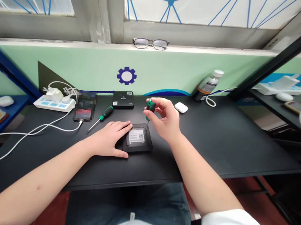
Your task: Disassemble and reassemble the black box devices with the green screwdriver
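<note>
A small black box (138, 138) with a white label lies bottom-up on the black table (220, 139). My left hand (112, 137) lies flat beside it, fingers against its left edge, holding it still. My right hand (163, 118) pinches the green-and-black handle of a screwdriver (150, 108) that stands upright with its tip on the box's far right corner. A second green-handled screwdriver (101, 117) lies loose on the table to the left of my left hand.
Another black box (123, 99) sits behind. A phone (85, 106) on a white cable, a white power strip (54, 102), a white earbud case (181, 107), a bottle (207, 85) and glasses (150, 43) on the sill surround the spot. Black shelving stands at right.
</note>
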Motion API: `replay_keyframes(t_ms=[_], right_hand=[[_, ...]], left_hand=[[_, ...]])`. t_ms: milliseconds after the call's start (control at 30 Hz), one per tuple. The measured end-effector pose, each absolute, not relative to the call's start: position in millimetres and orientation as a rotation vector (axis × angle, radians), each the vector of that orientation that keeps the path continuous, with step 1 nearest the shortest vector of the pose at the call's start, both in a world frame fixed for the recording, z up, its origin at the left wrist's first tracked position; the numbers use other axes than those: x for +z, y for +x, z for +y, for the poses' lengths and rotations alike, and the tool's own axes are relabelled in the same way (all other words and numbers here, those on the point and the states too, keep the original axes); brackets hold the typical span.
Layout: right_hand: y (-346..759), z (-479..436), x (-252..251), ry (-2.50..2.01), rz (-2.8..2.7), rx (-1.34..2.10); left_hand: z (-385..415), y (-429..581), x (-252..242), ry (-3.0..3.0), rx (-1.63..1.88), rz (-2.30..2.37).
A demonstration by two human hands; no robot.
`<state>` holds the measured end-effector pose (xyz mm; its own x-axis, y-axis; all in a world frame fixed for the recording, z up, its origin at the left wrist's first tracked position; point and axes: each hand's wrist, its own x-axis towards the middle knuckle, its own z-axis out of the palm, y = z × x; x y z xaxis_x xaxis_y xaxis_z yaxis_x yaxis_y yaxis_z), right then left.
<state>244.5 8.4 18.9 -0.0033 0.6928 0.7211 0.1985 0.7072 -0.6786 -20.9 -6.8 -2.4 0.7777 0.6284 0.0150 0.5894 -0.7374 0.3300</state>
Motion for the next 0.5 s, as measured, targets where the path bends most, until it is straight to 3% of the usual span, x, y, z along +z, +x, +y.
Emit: replay_keyframes(t_ms=[500], right_hand=[[244.2,12.3,13.6,-0.738,-1.573,0.41]], left_hand=[[-6.3,-21.0,-2.9,2.654,0.193,0.94]])
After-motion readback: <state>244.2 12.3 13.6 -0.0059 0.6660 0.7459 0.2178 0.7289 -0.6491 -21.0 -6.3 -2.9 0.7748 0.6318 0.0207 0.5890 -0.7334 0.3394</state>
